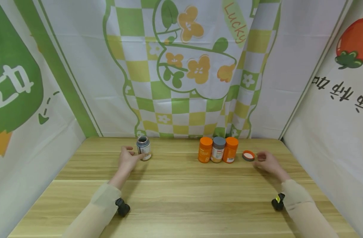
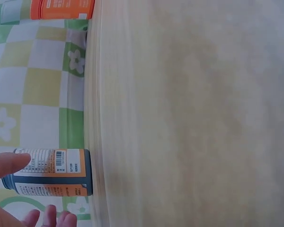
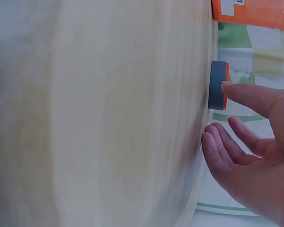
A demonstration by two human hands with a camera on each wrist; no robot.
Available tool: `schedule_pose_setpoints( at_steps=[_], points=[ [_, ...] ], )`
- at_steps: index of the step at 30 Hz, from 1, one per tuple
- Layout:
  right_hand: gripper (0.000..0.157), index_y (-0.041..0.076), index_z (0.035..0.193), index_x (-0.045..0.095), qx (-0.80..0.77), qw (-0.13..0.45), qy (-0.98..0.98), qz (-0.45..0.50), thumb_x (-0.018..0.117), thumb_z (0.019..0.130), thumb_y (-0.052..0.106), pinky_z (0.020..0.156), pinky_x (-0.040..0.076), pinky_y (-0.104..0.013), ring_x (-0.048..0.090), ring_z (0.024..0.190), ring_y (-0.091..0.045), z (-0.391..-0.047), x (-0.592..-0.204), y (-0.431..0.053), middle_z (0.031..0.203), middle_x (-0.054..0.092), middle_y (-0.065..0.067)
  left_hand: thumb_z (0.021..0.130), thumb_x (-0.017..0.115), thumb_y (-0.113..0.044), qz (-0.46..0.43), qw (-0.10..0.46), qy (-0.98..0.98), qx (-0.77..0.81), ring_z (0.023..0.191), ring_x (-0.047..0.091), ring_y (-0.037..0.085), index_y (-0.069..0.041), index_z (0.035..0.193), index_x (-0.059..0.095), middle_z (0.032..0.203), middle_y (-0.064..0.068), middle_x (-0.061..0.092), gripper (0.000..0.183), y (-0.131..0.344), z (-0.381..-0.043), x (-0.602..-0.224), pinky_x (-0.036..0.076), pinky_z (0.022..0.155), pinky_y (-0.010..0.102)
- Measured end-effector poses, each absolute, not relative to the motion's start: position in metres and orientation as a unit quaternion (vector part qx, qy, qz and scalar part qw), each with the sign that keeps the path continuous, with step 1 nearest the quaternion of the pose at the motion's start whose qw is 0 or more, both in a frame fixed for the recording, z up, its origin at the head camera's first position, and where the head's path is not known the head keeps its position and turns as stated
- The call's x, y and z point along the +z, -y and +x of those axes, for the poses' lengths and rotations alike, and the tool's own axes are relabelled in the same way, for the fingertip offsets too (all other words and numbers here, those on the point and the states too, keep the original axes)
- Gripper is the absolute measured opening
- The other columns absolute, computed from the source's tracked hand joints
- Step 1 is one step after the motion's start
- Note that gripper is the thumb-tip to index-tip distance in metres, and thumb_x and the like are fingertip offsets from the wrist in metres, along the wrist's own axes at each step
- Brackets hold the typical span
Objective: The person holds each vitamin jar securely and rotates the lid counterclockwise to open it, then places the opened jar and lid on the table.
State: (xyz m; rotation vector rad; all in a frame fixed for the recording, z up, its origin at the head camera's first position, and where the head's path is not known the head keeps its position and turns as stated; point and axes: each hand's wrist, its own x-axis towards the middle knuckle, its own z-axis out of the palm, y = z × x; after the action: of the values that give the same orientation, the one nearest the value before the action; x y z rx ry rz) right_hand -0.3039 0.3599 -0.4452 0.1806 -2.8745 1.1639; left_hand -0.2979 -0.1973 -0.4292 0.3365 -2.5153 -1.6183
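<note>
On the left of the table stands an uncapped grey bottle [image 1: 144, 150] with a white and orange label, its mouth facing up. My left hand [image 1: 128, 159] is beside it; in the left wrist view the thumb [image 2: 12, 163] overlaps the bottle [image 2: 52, 172], while the other fingers stay apart from it. Far to the right, a grey lid [image 1: 248, 155] with an orange rim lies upside down, its white inside showing. My right hand [image 1: 268, 161] is just right of this lid, fingers loosely bent with nothing between them. In the right wrist view, the fingertips come close to the lid [image 3: 217, 85].
Three capped bottles stand in a tight row left of the lid: an orange one [image 1: 205, 150], a grey-capped one [image 1: 218, 150] and another orange one [image 1: 230, 150]. A printed curtain [image 1: 181, 109] hangs right behind the wooden table [image 1: 175, 198], with printed cloth on both sides.
</note>
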Motion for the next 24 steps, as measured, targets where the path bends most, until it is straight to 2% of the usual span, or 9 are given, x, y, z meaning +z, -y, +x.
schedule_pose_setpoints(
  at_steps=[3, 6, 14, 19, 24],
  points=[
    [0.053, -0.018, 0.122, 0.043, 0.365, 0.023, 0.929, 0.051, 0.067, 0.086, 0.011, 0.092, 0.046, -0.049, 0.053, 0.110, -0.048, -0.299, -0.446, -0.361, 0.120, 0.051, -0.038, 0.083, 0.071, -0.020, 0.108, 0.079, 0.840, -0.525, 0.106, 0.047, 0.033, 0.003, 0.126, 0.036, 0.119, 0.023, 0.047, 0.060, 0.197, -0.294, -0.428, 0.042, 0.081, 0.041],
    [0.048, -0.016, 0.119, 0.046, 0.355, 0.024, 0.933, 0.045, 0.066, 0.087, 0.013, 0.091, 0.046, -0.049, 0.054, 0.108, -0.046, -0.295, -0.445, -0.362, 0.116, 0.054, -0.035, 0.082, 0.070, -0.020, 0.101, 0.087, 0.852, -0.507, 0.105, 0.050, 0.033, 0.003, 0.120, 0.041, 0.116, 0.022, 0.050, 0.053, 0.196, -0.290, -0.426, 0.042, 0.082, 0.041],
    [0.039, -0.012, 0.112, 0.055, 0.315, 0.014, 0.948, 0.036, 0.064, 0.088, 0.018, 0.077, 0.048, -0.035, 0.060, 0.097, -0.037, -0.284, -0.437, -0.363, 0.105, 0.062, -0.028, 0.083, 0.070, -0.022, 0.077, 0.088, 0.861, -0.495, 0.109, 0.054, 0.036, 0.004, 0.117, 0.045, 0.117, 0.023, 0.054, 0.049, 0.185, -0.282, -0.418, 0.044, 0.089, 0.046],
    [0.036, -0.008, 0.110, 0.059, 0.306, -0.002, 0.951, 0.035, 0.061, 0.091, 0.022, 0.069, 0.047, -0.031, 0.061, 0.089, -0.029, -0.274, -0.430, -0.356, 0.102, 0.064, -0.025, 0.083, 0.071, -0.021, 0.052, 0.103, 0.864, -0.490, 0.100, 0.057, 0.031, 0.002, 0.112, 0.050, 0.109, 0.020, 0.057, 0.043, 0.176, -0.278, -0.418, 0.046, 0.085, 0.040],
    [0.033, -0.005, 0.109, 0.061, 0.296, -0.004, 0.954, 0.048, 0.059, 0.092, 0.023, 0.069, 0.048, -0.031, 0.062, 0.089, -0.027, -0.268, -0.427, -0.344, 0.102, 0.066, -0.021, 0.081, 0.071, -0.019, 0.035, 0.104, 0.866, -0.489, 0.095, 0.056, 0.026, 0.000, 0.109, 0.053, 0.107, 0.019, 0.059, 0.038, 0.169, -0.276, -0.421, 0.045, 0.080, 0.035]
  ],
)
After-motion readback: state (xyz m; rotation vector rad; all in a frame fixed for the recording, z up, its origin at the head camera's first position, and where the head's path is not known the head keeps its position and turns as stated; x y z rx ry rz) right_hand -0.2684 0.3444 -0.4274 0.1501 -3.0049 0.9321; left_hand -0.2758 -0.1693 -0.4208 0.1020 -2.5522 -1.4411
